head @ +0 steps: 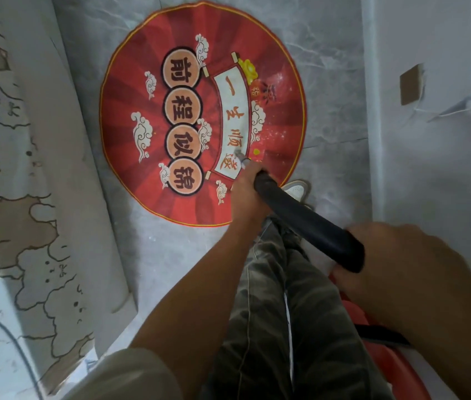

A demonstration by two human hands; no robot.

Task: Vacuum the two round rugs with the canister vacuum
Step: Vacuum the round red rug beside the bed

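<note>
A round red rug with cloud patterns and a white scroll lies on the grey marble floor ahead. My left hand grips the far end of the black vacuum hose, where a thin metal nozzle tip points down at the scroll. My right hand holds the near end of the black hose close to my body. Below my right arm shows part of the red canister vacuum. Only one rug is in view.
A white cabinet or wall with a brown cloud pattern stands along the left. A white wall with a brown socket plate runs along the right. My leg and grey shoe stand at the rug's near edge.
</note>
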